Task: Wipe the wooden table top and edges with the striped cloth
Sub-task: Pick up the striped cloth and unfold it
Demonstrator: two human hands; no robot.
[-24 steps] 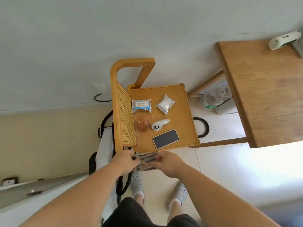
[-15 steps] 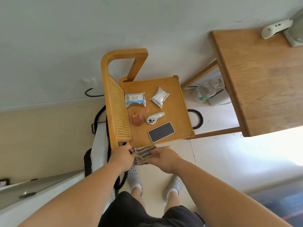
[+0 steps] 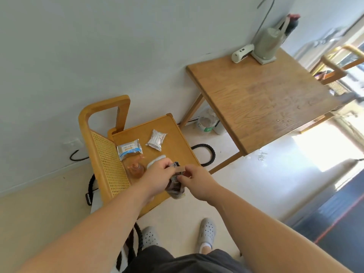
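The wooden table (image 3: 256, 103) stands to the right against the wall, its top mostly bare. The striped cloth (image 3: 175, 185) is bunched up and hangs between my two hands above the front of a wooden chair seat (image 3: 173, 134). My left hand (image 3: 159, 174) grips the cloth's upper left part. My right hand (image 3: 197, 181) pinches it from the right. Both hands are well to the left of the table and lower in the view.
On the chair seat lie a blue-and-white packet (image 3: 129, 148), a silver packet (image 3: 156, 139), a small amber bottle (image 3: 136, 170) and a white device (image 3: 155, 160) partly behind my left hand. A white gadget (image 3: 242, 53) and a green appliance (image 3: 266, 46) stand at the table's back edge. A black cable (image 3: 206, 154) loops on the floor.
My view has swung right and up, bringing the whole table top into sight. Both hands have lifted the cloth from below the chair's front edge to above the seat, covering the phone.
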